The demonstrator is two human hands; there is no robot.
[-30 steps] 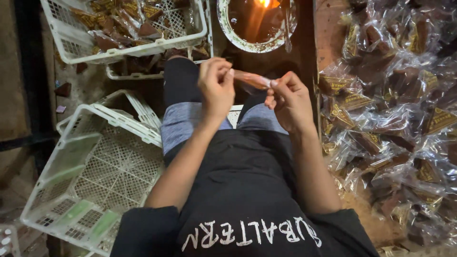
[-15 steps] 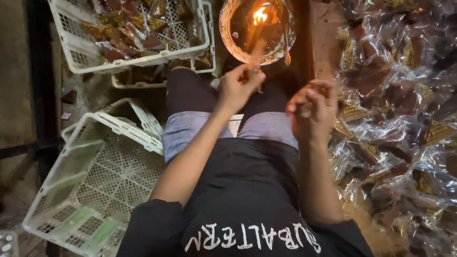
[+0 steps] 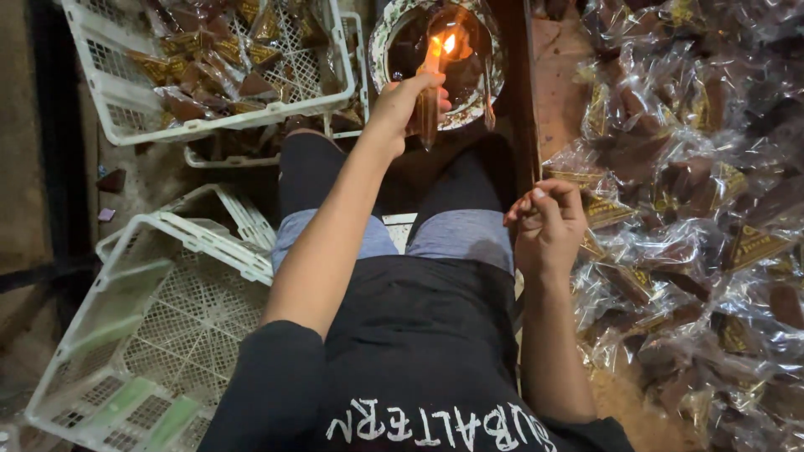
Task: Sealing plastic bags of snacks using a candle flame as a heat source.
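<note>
Heaped to the right of the right hand's [image 3: 548, 230] fingers: a great pile of clear-wrapped brown sweets [image 3: 687, 209], untouched. Beyond the left fingers, a white crate [image 3: 201, 121] partly filled with sealed packets. Just ahead of the left fingertips, a metal bowl [image 3: 394, 25] with a burning flame [image 3: 450, 42]. Since a second ago, carried forward by the left hand [image 3: 406, 105], fingers pinched on a slim clear packet [image 3: 428, 109], its top now at the flame; likely sealing. Released by the right hand, fingers loosely curled, holding nothing.

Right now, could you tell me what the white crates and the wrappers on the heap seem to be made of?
White crates: apparently moulded plastic, matte, with a lattice of holes. Wrappers: probably thin clear plastic film, glossy and crinkled, glinting over brown pieces inside.
</note>
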